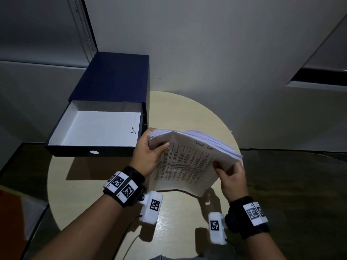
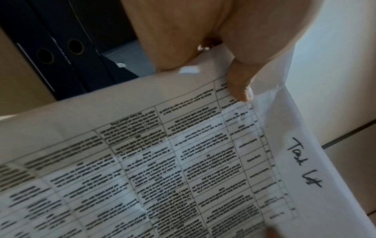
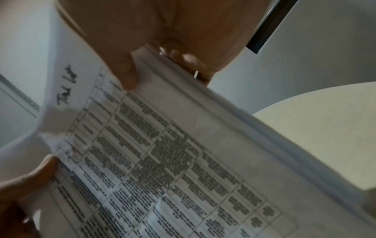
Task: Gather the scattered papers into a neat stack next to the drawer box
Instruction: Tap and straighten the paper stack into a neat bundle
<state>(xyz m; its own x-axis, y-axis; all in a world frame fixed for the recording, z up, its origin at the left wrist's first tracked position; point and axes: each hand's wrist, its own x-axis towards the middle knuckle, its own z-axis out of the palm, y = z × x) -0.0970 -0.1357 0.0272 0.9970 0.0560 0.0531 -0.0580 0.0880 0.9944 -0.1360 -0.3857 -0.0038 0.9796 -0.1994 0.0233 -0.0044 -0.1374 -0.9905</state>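
L hand (image 1: 148,156) & R hand (image 1: 231,178) each clamp a grip on opposite ends of the papers (image 1: 189,162), held above the surface (image 1: 187,109), just right of the open drawer box (image 1: 105,117).

Left hand (image 2: 203,40) pinches printed papers (image 2: 183,169); thumb on top

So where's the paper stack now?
In the head view, the paper stack is held above the round table, between left hand and right hand, right of the drawer box.

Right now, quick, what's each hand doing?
Left hand: grips the left edge of the paper stack, thumb on top.
Right hand: grips the stack's right edge, thumb on top.
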